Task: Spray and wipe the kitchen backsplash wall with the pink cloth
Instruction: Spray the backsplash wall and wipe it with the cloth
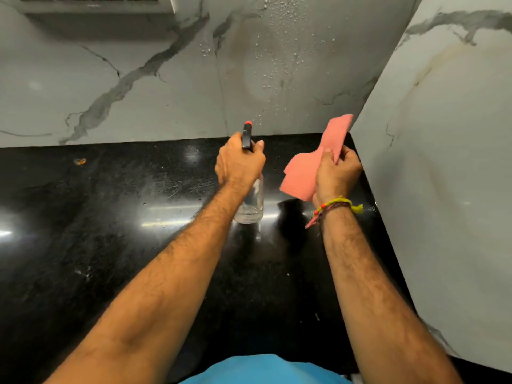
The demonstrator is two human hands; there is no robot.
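Left hand [239,160] grips spray bottle [250,200], nozzle aimed at droplet-covered backsplash [277,65] to wet it; right hand [336,173] clutches pink cloth [313,164] nearby, likely ready to wipe.

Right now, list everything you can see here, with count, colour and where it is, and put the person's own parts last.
Spray bottle: one, clear with black head and red nozzle, upright over the counter, aimed at the back wall.
Cloth: one, pink, held up near the corner.
Back wall: one, grey-white marble pattern, droplets on its right part.
Side wall: one, same marble pattern, at right.
Counter: one, glossy black, below the walls.
Crumb: one, orange-brown, on the counter's far left.
Wrist thread: one, yellow and red, on the right wrist.
Shirt: blue, bottom edge.
Left hand: grip round the bottle's head.
Right hand: grip on the cloth.
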